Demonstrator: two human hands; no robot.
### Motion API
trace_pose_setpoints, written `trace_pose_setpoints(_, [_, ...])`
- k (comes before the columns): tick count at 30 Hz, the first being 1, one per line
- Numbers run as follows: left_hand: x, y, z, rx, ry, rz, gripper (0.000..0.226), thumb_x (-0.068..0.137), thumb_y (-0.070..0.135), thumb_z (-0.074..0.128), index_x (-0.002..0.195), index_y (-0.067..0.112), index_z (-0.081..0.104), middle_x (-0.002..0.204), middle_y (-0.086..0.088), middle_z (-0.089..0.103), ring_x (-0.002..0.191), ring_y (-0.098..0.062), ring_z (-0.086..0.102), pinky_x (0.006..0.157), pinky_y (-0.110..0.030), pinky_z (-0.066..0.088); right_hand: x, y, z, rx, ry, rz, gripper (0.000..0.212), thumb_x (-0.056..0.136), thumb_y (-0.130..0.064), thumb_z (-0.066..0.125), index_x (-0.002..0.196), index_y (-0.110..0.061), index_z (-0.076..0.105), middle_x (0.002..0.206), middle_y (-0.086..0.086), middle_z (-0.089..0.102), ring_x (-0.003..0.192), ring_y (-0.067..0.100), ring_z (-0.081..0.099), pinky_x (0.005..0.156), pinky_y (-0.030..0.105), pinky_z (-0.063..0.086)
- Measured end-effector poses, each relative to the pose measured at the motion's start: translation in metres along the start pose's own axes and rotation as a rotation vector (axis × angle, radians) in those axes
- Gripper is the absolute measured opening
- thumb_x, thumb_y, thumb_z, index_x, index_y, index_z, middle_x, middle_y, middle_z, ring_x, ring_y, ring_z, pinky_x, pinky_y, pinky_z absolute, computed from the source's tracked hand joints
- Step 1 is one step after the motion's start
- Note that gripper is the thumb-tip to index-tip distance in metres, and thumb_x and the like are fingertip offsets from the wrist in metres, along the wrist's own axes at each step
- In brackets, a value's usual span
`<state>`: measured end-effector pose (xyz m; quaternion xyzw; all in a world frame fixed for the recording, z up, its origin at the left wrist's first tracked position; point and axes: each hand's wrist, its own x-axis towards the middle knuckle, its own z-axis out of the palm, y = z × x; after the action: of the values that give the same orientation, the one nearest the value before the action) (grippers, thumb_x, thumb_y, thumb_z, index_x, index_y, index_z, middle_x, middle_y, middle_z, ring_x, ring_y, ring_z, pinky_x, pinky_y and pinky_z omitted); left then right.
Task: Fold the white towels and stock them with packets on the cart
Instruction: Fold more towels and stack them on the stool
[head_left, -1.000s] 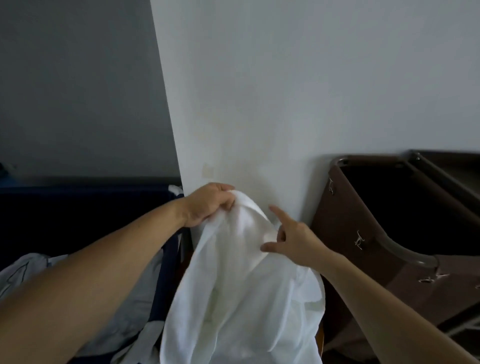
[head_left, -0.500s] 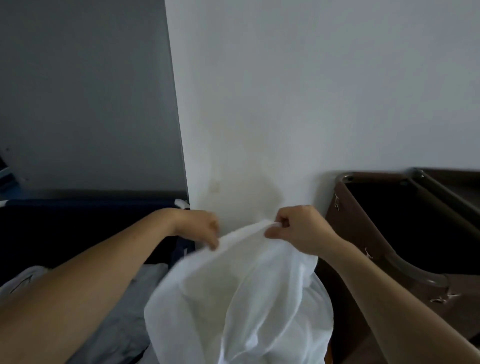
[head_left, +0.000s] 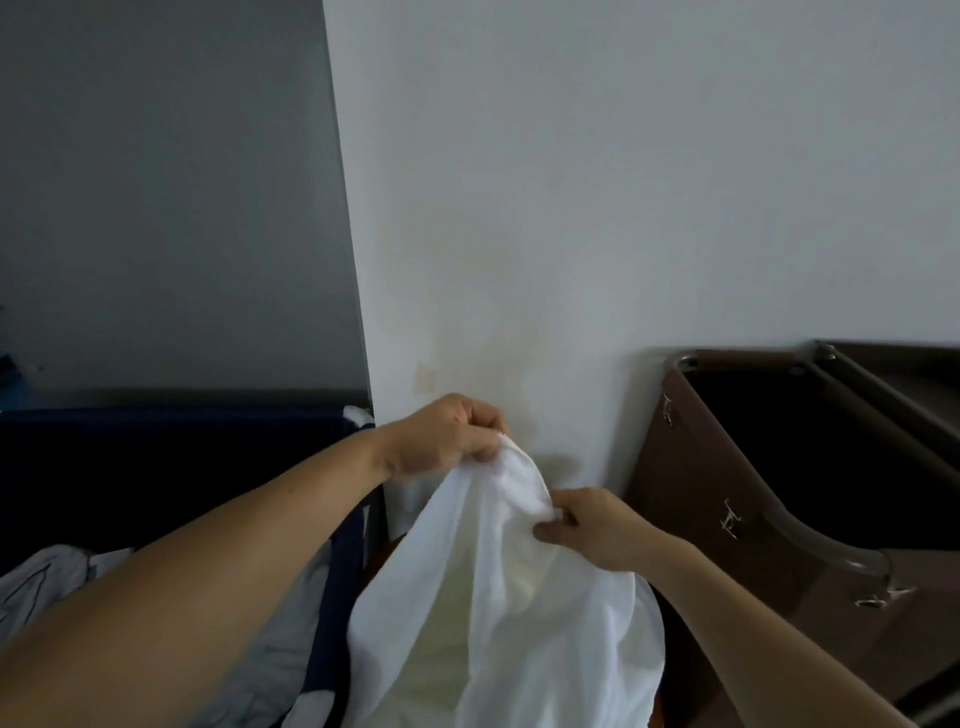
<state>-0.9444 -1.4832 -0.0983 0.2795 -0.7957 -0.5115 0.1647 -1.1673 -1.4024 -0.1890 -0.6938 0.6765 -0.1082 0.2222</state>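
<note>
White wall (head_left: 623, 208) behind, towel (head_left: 493, 597) hung before its corner, left hand (head_left: 447, 439) gripped the top edge, right hand (head_left: 597, 527) pinched a fold just below, brown cart (head_left: 727, 519) at right, blue bin (head_left: 171, 457) at left.

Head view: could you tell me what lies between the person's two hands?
In the head view, a bunched edge of the white towel runs from the left hand to the right hand.

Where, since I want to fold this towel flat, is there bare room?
No bare flat surface shows. The brown bin, right of the right hand, gapes dark; its bottom is hidden. The white towel, pinched by left hand too, fills the middle; crumpled linen crowds the blue bin at left.
</note>
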Motion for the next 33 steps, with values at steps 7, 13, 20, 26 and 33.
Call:
trace_pose_setpoints(7, [-0.012, -0.040, -0.034, 0.805, -0.245, -0.609, 0.012, 0.086, 0.027, 0.058, 0.086, 0.015, 0.062, 0.083, 0.002, 0.054, 0.077, -0.015, 0.051, 0.067, -0.025, 0.041, -0.005, -0.007, -0.033, -0.109, 0.214, 0.057, 0.026, 0.086, -0.048, 0.069, 0.090, -0.023, 0.067, 0.073, -0.007, 0.059, 0.077, 0.018, 0.057, 0.067, 0.030, 0.043])
trace_pose_setpoints(13, [0.004, -0.028, 0.019, 0.242, -0.236, -0.261, 0.038, 0.085, 0.030, 0.068, 0.120, 0.016, 0.064, 0.111, 0.003, 0.066, 0.099, -0.010, 0.062, 0.088, -0.027, 0.049, -0.007, -0.062, -0.018, -0.243, 0.277, -0.175, 0.027, 0.090, -0.043, 0.059, 0.110, -0.027, 0.066, 0.100, 0.001, 0.071, 0.097, 0.027, 0.064, 0.079, 0.035, 0.050])
trace_pose_setpoints(20, [-0.007, -0.050, 0.030, 0.162, -0.127, -0.228, 0.018, 0.088, 0.001, 0.054, 0.092, 0.012, 0.067, 0.089, -0.002, 0.064, 0.079, -0.010, 0.061, 0.071, -0.021, 0.051, -0.012, -0.027, -0.011, 0.175, 0.113, 0.047, 0.079, 0.078, -0.036, 0.080, 0.144, -0.026, 0.039, 0.062, -0.011, 0.052, 0.060, 0.000, 0.050, 0.060, 0.015, 0.038])
trace_pose_setpoints(26, [-0.014, -0.037, 0.023, 0.057, -0.003, -0.084, 0.025, 0.084, -0.015, 0.050, 0.083, -0.002, 0.072, 0.082, -0.007, 0.067, 0.077, -0.011, 0.061, 0.075, -0.025, 0.052, -0.014, -0.005, -0.008, 0.832, 0.036, 0.194, 0.091, 0.062, -0.045, 0.088, 0.140, -0.018, 0.049, 0.098, 0.006, 0.073, 0.085, 0.016, 0.072, 0.079, 0.032, 0.057])
trace_pose_setpoints(33, [-0.024, -0.033, 0.027, -0.022, -0.124, -0.029, 0.041, 0.083, -0.018, 0.050, 0.063, 0.014, 0.066, 0.087, -0.011, 0.071, 0.084, -0.010, 0.066, 0.079, -0.024, 0.053, -0.022, -0.029, -0.012, 0.952, -0.204, 0.040, 0.030, 0.090, -0.007, 0.065, 0.117, -0.020, 0.066, 0.107, 0.009, 0.073, 0.094, 0.020, 0.070, 0.078, 0.029, 0.056])
